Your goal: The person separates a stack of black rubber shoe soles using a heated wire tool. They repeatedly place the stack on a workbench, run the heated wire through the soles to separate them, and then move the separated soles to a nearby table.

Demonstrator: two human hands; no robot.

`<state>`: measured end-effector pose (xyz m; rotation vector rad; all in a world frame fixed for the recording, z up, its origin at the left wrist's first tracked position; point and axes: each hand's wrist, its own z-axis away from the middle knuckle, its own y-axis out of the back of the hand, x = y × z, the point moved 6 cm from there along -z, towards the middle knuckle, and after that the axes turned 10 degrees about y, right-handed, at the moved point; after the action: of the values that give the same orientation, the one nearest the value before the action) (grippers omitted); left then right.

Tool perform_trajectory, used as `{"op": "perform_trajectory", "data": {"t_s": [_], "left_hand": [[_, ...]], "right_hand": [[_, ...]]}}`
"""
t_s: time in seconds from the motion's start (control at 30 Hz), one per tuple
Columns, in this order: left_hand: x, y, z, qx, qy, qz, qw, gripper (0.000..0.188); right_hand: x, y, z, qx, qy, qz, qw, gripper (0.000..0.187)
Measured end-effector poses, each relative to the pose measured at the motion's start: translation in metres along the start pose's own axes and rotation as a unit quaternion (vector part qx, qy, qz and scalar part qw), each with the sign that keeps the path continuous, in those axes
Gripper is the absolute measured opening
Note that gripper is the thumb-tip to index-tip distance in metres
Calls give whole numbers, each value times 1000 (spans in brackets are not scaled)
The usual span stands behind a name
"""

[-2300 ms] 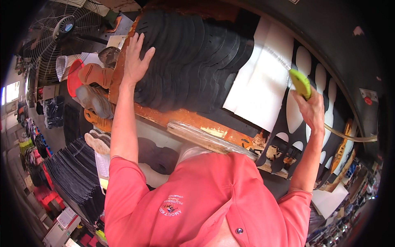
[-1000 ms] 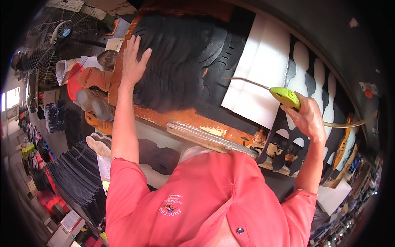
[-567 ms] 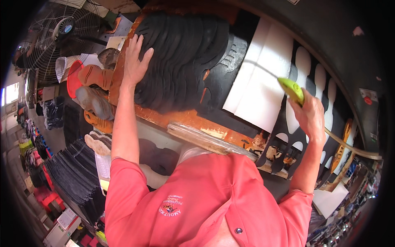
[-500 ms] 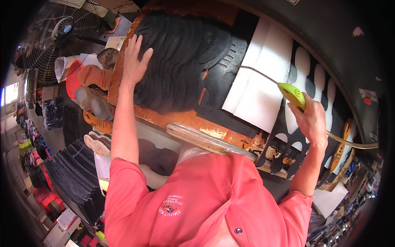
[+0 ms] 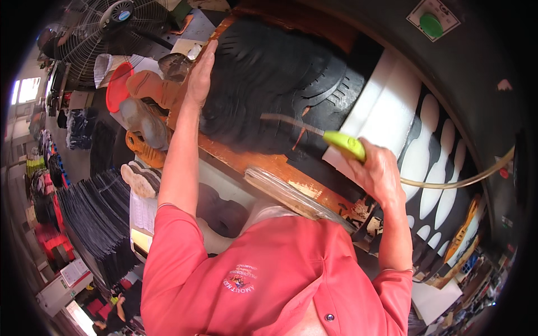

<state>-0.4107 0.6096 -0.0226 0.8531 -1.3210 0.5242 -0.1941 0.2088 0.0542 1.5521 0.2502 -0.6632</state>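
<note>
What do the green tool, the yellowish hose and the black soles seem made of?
Green tool: probably hard plastic; smooth, moulded-looking, evenly bright body.
Yellowish hose: likely flexible plastic; smooth curve with a slight shine.
Black soles: perhaps rubber or foam; mostly matt, thin layered sheets.

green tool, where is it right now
In the head view, the green tool is right of centre, held in the right hand and reaching over the black sheets.

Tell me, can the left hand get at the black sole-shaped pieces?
Probably yes: the left hand looks empty and is right by the left edge of the black sole-shaped pieces, with nothing seen in between.
</note>
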Motion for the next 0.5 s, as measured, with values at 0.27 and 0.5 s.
{"op": "perform_trajectory", "data": {"t_s": [0.27, 0.5], "left_hand": [[0, 26, 4, -28, -22, -104, 994, 72], [-1, 42, -1, -18, -14, -42, 999, 63]], "right_hand": [[-31, -7, -115, 109, -29, 3, 994, 23], [-65, -30, -137, 5, 0, 61, 998, 32]]}}
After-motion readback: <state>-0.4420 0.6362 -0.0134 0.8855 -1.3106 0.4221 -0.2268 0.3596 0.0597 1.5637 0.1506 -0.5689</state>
